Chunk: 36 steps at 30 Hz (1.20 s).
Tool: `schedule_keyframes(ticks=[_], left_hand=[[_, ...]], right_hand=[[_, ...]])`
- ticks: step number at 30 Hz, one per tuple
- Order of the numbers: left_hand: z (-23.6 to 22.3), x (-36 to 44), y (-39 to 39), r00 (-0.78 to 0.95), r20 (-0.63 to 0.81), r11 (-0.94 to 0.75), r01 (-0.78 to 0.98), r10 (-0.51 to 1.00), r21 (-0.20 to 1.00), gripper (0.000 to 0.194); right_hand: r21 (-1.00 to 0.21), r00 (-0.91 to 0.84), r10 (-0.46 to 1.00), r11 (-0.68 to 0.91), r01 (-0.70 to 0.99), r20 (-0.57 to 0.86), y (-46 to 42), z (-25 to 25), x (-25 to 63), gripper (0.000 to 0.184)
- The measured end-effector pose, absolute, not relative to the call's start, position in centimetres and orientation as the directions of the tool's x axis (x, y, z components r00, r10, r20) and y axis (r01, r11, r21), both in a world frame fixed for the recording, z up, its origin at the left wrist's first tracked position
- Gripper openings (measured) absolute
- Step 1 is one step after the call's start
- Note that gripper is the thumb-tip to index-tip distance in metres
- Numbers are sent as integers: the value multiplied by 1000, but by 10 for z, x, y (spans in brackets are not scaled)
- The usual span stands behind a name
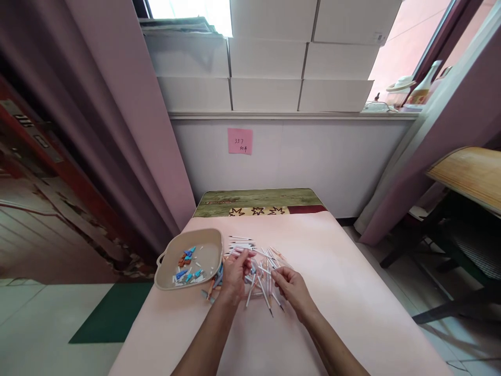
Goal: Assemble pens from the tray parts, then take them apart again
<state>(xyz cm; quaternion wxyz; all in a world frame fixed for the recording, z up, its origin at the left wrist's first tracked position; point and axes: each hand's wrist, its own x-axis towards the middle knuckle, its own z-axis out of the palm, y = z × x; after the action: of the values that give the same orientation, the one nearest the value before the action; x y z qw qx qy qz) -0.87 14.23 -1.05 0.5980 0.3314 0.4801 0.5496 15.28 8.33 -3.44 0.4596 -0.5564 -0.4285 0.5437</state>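
Note:
My right hand [293,288] pinches one end of a thin white pen refill [265,270], whose other end points toward my left hand. Fingers curled, my left hand [236,272] is closed beside it; what lies in its fingertips is too small to make out. Beneath and between both hands is a loose pile of white pen refills [263,293] with dark tips, pointing in many directions. Beyond my left hand, several more refills [241,241] lie side by side in a row. Blue-grey and orange pen parts [211,289] lie partly hidden by my left wrist.
A beige plastic basin [214,241] at the left holds small blue, brown and white pieces. Pink covering [352,313] lies over the table. A pink note [240,141] is stuck to the wall behind, under stacked white boxes [266,94]. A wooden table [473,175] stands at right.

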Motion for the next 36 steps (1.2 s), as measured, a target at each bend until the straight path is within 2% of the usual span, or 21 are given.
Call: schedule_keyframes(ticks=[3,5,9,13,17,20,22,26,29,32,36], left_hand=[[-12,-25,146,-137,-185,147,-247,973,958,40],[-18,-26,146,-117,-195,179,-137,974,974,35],[-34,-12,148,-50,-221,227,165,974,960,20],[-42,-3,159,-57,-168,175,478,984,861,7],[-38,-3,165,4,-139,100,674,990,732,6],[-28,-4,161,32,-127,61,744,991,666,13],[-21,-5,156,61,-57,-11,773,997,634,17],[-19,-6,145,317,167,-350,710,934,611,38],[-29,-14,143,443,227,-486,655,867,578,33],[-39,-30,149,400,307,-504,690,864,519,32],[-41,-38,166,273,336,-421,736,901,530,33]], right_hand=[[-963,200,969,-186,194,-147,84,-41,172,33],[-924,298,949,-202,325,-102,87,-45,181,28],[-846,288,957,-188,499,-43,96,-46,182,21],[-794,259,966,-171,583,-18,104,-39,174,20],[-829,237,971,-140,542,-9,109,-34,174,17],[-870,205,978,-133,475,-37,112,-36,173,18],[-891,179,982,-138,434,-64,114,-37,171,20],[-923,76,995,-82,375,-58,112,-34,161,22],[-934,-11,999,-44,355,-51,109,-28,159,20],[-913,-28,995,-76,402,-95,109,-27,170,17],[-828,158,979,-193,526,-128,118,-30,187,18]])
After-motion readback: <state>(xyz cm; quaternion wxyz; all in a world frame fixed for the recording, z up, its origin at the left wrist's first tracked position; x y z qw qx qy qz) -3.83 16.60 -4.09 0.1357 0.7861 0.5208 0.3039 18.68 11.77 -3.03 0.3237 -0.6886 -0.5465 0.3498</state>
